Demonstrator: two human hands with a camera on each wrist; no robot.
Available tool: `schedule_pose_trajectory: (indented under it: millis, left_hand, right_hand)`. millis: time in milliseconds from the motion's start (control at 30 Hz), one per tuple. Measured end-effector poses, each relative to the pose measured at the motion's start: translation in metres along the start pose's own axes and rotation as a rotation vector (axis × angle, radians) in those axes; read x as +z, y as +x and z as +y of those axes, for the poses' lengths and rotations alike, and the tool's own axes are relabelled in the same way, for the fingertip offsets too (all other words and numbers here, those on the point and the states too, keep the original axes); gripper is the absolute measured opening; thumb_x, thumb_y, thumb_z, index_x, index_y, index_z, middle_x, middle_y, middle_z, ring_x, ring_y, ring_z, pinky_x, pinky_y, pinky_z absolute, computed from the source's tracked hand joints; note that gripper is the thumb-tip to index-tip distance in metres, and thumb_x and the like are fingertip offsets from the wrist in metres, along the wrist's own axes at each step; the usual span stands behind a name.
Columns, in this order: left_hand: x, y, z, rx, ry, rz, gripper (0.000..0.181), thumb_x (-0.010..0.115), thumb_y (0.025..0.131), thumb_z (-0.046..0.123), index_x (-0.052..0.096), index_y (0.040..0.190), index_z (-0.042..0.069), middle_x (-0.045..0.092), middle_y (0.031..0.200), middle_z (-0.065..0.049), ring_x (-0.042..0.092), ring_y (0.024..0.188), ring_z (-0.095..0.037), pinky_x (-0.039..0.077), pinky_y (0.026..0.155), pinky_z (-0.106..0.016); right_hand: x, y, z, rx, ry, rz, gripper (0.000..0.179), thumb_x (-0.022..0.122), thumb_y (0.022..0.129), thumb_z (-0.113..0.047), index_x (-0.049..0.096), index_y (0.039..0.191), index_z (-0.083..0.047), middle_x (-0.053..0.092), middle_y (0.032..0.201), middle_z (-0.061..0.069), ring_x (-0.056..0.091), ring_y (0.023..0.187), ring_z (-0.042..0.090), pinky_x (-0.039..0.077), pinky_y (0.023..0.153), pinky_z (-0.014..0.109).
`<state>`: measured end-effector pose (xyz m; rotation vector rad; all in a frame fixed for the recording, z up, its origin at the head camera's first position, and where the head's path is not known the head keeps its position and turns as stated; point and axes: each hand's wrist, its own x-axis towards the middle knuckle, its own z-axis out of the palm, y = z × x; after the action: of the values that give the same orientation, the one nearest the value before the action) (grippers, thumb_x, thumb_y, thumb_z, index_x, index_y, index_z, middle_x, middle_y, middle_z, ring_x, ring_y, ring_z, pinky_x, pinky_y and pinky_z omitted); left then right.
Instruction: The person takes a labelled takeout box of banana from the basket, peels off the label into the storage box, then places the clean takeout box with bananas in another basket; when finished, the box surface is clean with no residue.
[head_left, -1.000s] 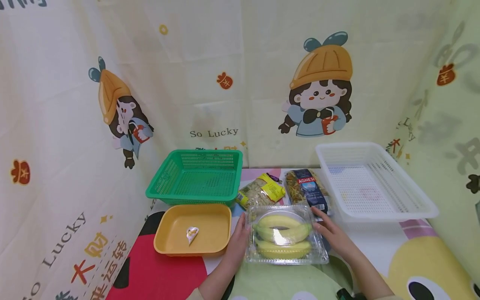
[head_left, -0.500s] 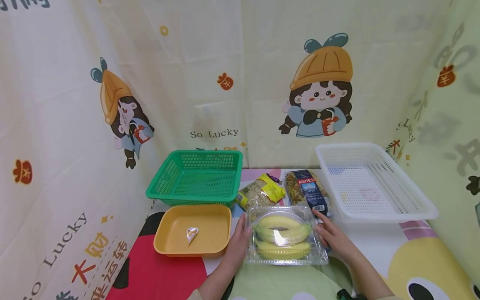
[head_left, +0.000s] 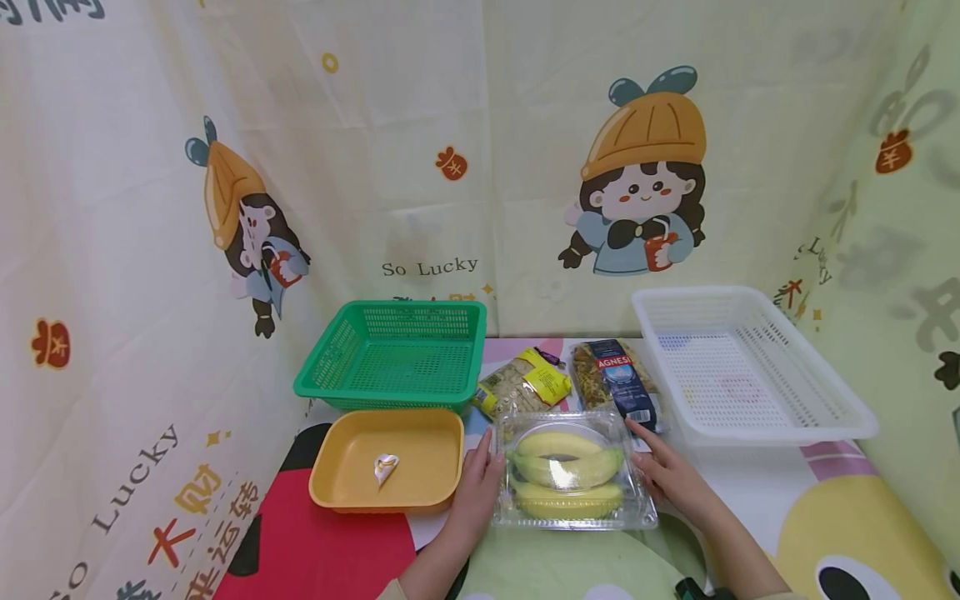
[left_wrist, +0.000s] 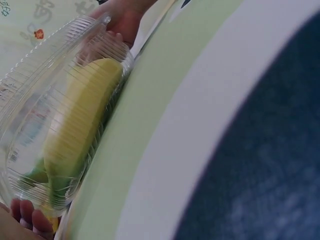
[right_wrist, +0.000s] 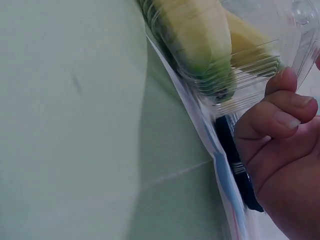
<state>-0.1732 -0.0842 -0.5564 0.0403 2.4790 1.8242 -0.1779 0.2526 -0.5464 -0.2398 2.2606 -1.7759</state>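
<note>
A clear plastic clamshell box (head_left: 573, 521) with bananas (head_left: 568, 500) inside sits at the front middle of the table, its lid down. My left hand (head_left: 474, 487) lies along the box's left side. In the left wrist view its fingertips (left_wrist: 41, 222) are by the end of the box. On the right side, my right hand (head_left: 675, 479) has its index finger stretched along the box's edge. The right wrist view shows its other fingers (right_wrist: 280, 117) loosely bent beside the ribbed plastic wall. How firmly either hand touches the box cannot be made out.
Behind the box lie a yellow-labelled clear bag (head_left: 525, 383) and an AGNESI pasta pack (head_left: 617, 379). A green basket (head_left: 318, 392) and a yellow tray (head_left: 337, 492) holding a small white piece (head_left: 386, 468) stand left. A white basket (head_left: 825, 417) stands right.
The right hand has shifted slightly down and outward along the box's right side. The box and the left hand have hardly moved.
</note>
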Motion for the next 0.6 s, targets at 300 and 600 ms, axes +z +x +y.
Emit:
schedule_pose_trajectory:
  millis: [300,600]
  left_hand:
    - [-0.001,-0.002,0.008,-0.02,-0.053,-0.028,0.061,0.043,0.105,0.039,0.024,0.158,0.017,0.051,0.105,-0.007,0.044,0.117,-0.022,0.038,0.098,-0.042]
    - [-0.021,-0.001,0.043,0.063,-0.075,-0.025,0.066,0.045,0.103,0.047,0.024,0.158,0.018,0.056,0.107,-0.013,0.053,0.102,-0.02,0.047,0.089,-0.037]
  right_hand:
    - [-0.002,-0.002,-0.01,0.039,0.032,0.052,0.063,0.048,0.104,-0.031,0.018,0.159,-0.021,0.04,0.059,-0.005,0.036,0.047,0.005,0.037,0.041,0.025]
    - [-0.002,0.0,-0.048,0.054,0.006,0.124,0.062,0.048,0.103,-0.043,0.024,0.157,-0.027,0.042,0.063,-0.001,0.034,0.048,0.014,0.035,0.044,0.035]
